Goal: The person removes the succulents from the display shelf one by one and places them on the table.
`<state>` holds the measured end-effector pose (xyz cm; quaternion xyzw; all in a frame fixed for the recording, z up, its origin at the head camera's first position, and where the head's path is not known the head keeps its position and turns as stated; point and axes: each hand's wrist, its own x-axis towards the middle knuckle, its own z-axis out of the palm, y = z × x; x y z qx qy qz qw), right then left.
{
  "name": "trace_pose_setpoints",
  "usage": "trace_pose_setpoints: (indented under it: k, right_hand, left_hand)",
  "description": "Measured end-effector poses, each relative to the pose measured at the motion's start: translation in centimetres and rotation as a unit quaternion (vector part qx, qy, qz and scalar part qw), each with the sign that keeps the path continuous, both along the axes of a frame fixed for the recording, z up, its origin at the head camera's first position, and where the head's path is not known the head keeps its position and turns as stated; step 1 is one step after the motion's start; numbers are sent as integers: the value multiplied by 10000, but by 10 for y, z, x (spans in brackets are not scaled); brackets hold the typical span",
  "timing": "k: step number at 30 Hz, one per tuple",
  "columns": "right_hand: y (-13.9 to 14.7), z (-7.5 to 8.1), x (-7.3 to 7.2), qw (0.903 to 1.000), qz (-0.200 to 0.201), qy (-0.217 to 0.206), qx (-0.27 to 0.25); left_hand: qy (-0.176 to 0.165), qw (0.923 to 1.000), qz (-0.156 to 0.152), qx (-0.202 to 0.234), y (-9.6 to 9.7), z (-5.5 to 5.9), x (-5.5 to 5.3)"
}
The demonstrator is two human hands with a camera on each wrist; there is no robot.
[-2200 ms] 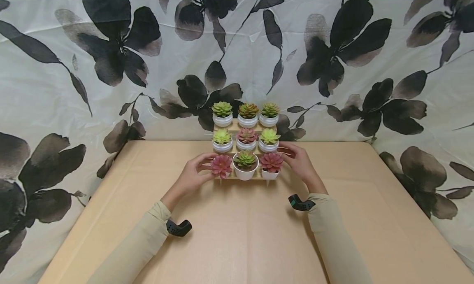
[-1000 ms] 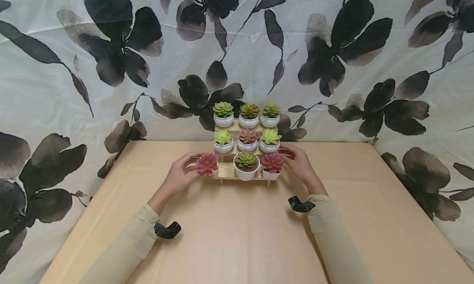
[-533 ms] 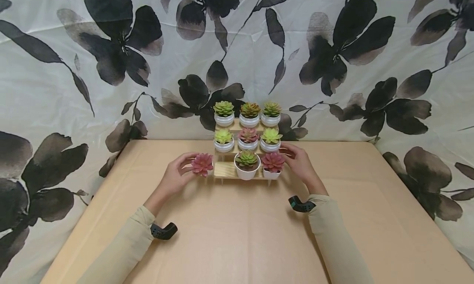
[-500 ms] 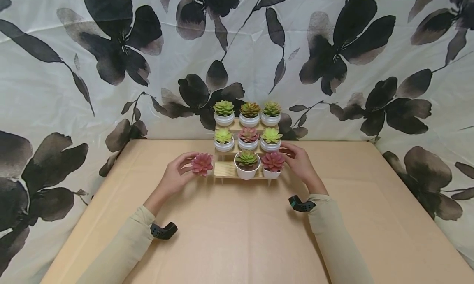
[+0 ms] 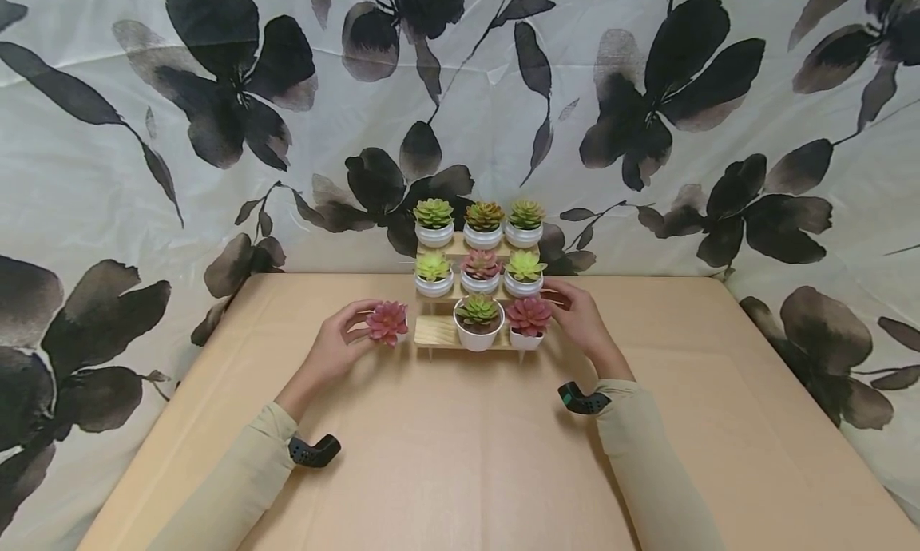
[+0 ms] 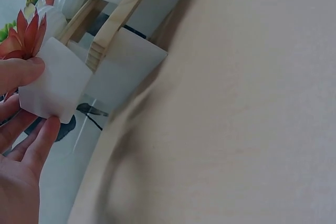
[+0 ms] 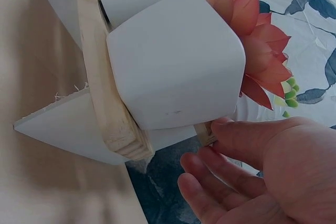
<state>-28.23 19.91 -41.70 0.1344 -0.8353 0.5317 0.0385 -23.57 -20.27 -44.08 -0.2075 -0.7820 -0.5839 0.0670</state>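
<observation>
Above a pale tabletop [image 5: 446, 463], before black-flowered white cloth [image 5: 517, 136], the left hand [image 5: 336, 345] pinches a white-potted pink succulent [image 5: 387, 322] beside a tiered wooden stand [image 5: 435, 332]; only the right-wrist view shows the right hand [image 7: 281, 169] seemingly pinching it.

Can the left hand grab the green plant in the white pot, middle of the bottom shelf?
Probably not yet: the left hand grips a pinkish-red plant in a white pot. Otherwise, the bare left end of the wooden shelf leaves the green plant reachable.

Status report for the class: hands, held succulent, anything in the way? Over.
Left hand holds potted pink succulent beside tiered wooden stand. Right hand grips stand's right end. Nearest possible obstacle: potted green succulent, front middle.
</observation>
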Motion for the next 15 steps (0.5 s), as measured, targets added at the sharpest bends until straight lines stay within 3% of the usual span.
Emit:
trace_pose_setpoints:
  k: [15]
  right_hand:
    - [-1,0,1,10000,-47,9,71]
  left_hand:
    - [-114,9998,76,-109,-2,-8,-3]
